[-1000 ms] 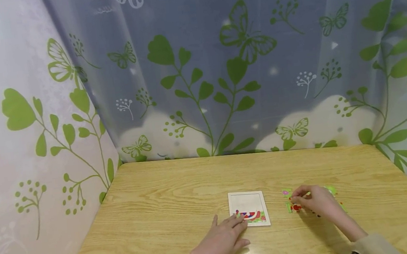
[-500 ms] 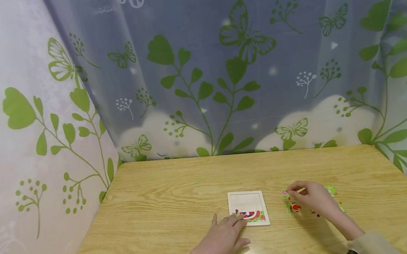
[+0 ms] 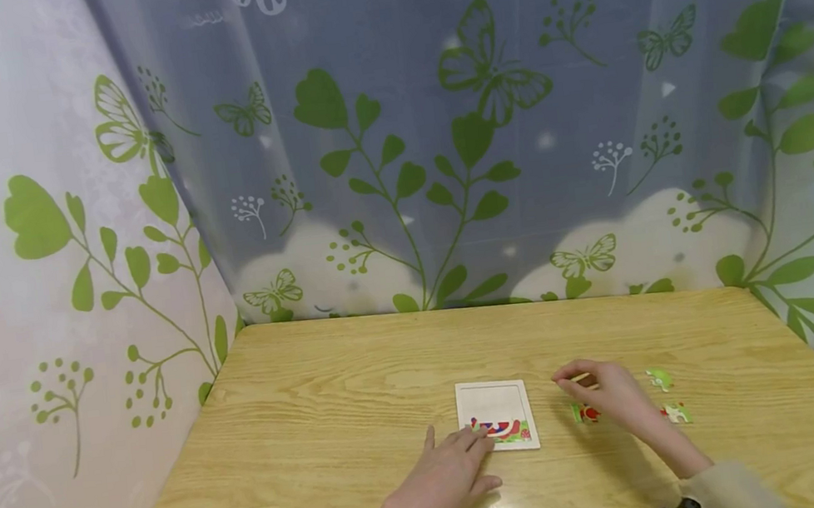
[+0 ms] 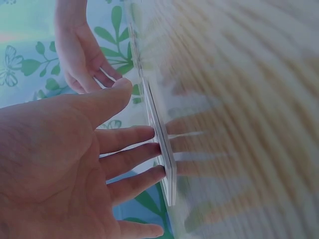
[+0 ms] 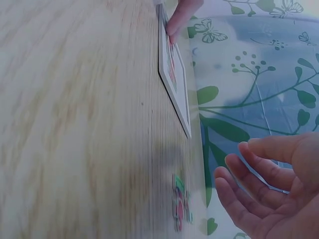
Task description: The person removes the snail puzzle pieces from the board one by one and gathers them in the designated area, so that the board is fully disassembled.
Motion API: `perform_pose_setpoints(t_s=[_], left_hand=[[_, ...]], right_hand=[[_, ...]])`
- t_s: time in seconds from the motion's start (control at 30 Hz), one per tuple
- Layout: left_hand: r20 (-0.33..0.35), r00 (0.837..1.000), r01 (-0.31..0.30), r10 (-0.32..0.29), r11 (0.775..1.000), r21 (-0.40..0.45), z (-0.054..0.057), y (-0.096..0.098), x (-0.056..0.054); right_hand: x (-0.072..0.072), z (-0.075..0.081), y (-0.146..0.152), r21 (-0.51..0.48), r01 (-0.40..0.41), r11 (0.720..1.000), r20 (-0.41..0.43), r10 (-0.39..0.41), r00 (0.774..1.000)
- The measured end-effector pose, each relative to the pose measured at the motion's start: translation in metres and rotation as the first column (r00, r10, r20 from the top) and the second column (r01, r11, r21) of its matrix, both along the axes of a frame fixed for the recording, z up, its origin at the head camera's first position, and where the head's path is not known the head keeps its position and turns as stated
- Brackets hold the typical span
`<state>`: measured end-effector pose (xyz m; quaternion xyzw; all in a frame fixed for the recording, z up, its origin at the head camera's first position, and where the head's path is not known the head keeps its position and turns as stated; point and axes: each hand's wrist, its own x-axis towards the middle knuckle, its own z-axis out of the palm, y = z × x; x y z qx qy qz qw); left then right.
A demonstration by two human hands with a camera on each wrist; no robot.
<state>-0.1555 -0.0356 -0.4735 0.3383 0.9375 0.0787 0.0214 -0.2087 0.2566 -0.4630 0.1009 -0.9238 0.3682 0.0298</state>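
My left hand [image 3: 436, 479] lies with its fingers fairly straight on the lower left of a white-framed puzzle board [image 3: 491, 385]. In the left wrist view, the left hand [image 4: 65, 154] touches the board's edge [image 4: 160, 144] with its fingertips. A strip of red, blue and green picture fills the board's bottom; its upper part is bare. My right hand [image 3: 611, 392] hovers above loose puzzle pieces, fingers loosely bent. In the right wrist view, the right hand [image 5: 271, 186] has thumb and index tips close together, with no piece visible between them. A red and green puzzle piece [image 3: 585, 413] lies beneath it.
Farther right lie a green puzzle piece [image 3: 660, 378] and a pale, green-edged puzzle piece [image 3: 676, 413]. The wooden table [image 3: 317, 390] meets a blue leaf-patterned curtain [image 3: 392, 121] at the back. Another printed curtain [image 3: 56, 285] hangs at the left.
My right hand has shifted left and slightly away over the loose pieces, and the pink-marked piece has gone out of sight in the head view. My left hand stays put.
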Motion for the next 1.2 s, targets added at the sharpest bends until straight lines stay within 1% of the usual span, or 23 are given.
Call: perform_pose_setpoints(t_s=[0.13, 0.37, 0.67, 0.77, 1.0, 1.2], left_hand=[[0.007, 1.0, 0.005, -0.005, 1.0, 0.008, 0.0, 0.0, 0.0], [0.02, 1.0, 0.008, -0.008, 1.0, 0.016, 0.0, 0.0, 0.002], [-0.007, 1.0, 0.029, -0.029, 0.999, 0.016, -0.002, -0.001, 0.003], [-0.004, 1.0, 0.027, -0.027, 1.0, 0.013, -0.003, -0.001, 0.002], [0.008, 1.0, 0.021, -0.021, 1.0, 0.002, -0.002, -0.001, 0.001], [0.01, 1.0, 0.019, -0.019, 1.0, -0.013, -0.001, 0.0, 0.002]], right_hand=[[-0.001, -0.001, -0.006, -0.024, -0.013, 1.0, -0.001, 0.013, 1.0], [-0.001, -0.004, -0.02, -0.039, -0.022, 0.999, -0.014, 0.021, 1.0], [-0.004, -0.014, -0.031, -0.053, -0.062, 0.997, -0.037, 0.061, 0.997], [-0.003, -0.016, -0.035, -0.058, -0.062, 0.996, -0.021, 0.061, 0.998], [-0.001, -0.017, -0.041, -0.08, -0.098, 0.992, 0.016, 0.099, 0.995], [-0.001, -0.019, -0.046, -0.062, -0.089, 0.994, 0.033, 0.091, 0.995]])
